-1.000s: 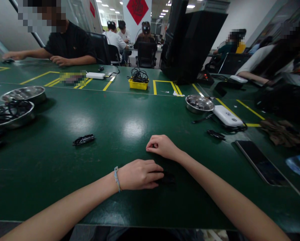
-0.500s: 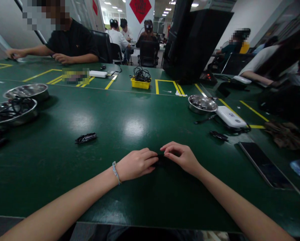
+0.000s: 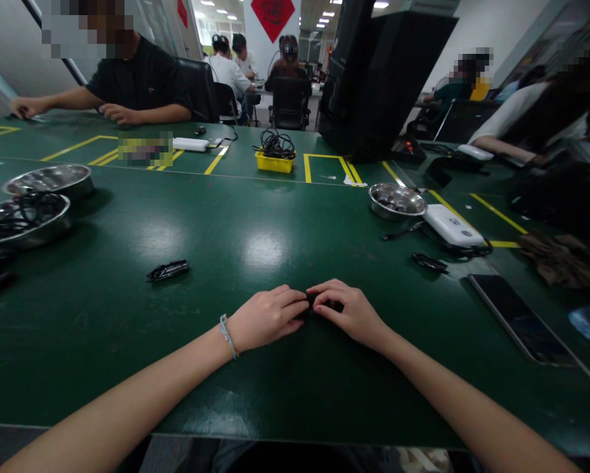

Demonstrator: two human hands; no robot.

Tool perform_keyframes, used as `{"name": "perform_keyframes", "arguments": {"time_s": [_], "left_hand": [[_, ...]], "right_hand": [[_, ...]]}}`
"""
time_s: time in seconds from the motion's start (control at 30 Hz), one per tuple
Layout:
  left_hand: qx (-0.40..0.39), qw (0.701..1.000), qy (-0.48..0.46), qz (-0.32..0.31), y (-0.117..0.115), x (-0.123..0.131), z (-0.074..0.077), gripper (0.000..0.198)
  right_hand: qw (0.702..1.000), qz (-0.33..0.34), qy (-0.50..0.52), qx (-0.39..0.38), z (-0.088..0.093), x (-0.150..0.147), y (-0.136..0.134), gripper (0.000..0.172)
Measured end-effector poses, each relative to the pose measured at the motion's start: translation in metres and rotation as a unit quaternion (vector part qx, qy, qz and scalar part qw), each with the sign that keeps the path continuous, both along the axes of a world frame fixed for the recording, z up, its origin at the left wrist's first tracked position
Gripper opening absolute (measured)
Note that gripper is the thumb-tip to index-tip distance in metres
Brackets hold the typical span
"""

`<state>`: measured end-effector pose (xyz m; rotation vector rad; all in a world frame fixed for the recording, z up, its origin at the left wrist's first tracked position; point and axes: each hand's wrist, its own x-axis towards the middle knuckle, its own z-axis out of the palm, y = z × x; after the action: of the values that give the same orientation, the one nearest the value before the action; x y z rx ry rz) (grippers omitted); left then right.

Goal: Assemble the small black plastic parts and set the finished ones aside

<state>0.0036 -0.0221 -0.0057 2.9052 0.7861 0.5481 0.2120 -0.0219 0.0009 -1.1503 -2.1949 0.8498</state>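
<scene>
My left hand (image 3: 268, 318) and my right hand (image 3: 348, 312) meet on the green table (image 3: 255, 217), fingertips together. Between them lies a small black object (image 3: 319, 303), mostly hidden under the fingers. Both hands curl their fingers onto it. A blue band circles my left wrist. A small black bundled item (image 3: 167, 270) lies on the table to the left, apart from both hands.
Two steel bowls (image 3: 26, 217) with black cords stand at far left. Another steel bowl (image 3: 396, 200), a white box (image 3: 453, 225), a black clip (image 3: 429, 263) and a phone (image 3: 519, 318) lie at right. A yellow tray (image 3: 274, 161) sits behind. People sit around.
My right hand came back from farther out and down to my left hand. Both hands slid forward with the black object and now pinch it together.
</scene>
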Motion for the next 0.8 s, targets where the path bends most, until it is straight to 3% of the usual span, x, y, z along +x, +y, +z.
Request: {"name": "perform_keyframes", "arguments": {"time_s": [0.5,0.8], "left_hand": [[0.018,1.0,-0.002,0.008,0.0,0.0,0.0,0.026],[0.011,1.0,-0.005,0.011,0.001,-0.001,-0.001,0.026]], "right_hand": [[0.995,-0.013,-0.041,0.092,-0.003,-0.002,-0.004,0.01],[0.997,0.057,-0.021,0.056,-0.003,0.009,0.002,0.017]]}}
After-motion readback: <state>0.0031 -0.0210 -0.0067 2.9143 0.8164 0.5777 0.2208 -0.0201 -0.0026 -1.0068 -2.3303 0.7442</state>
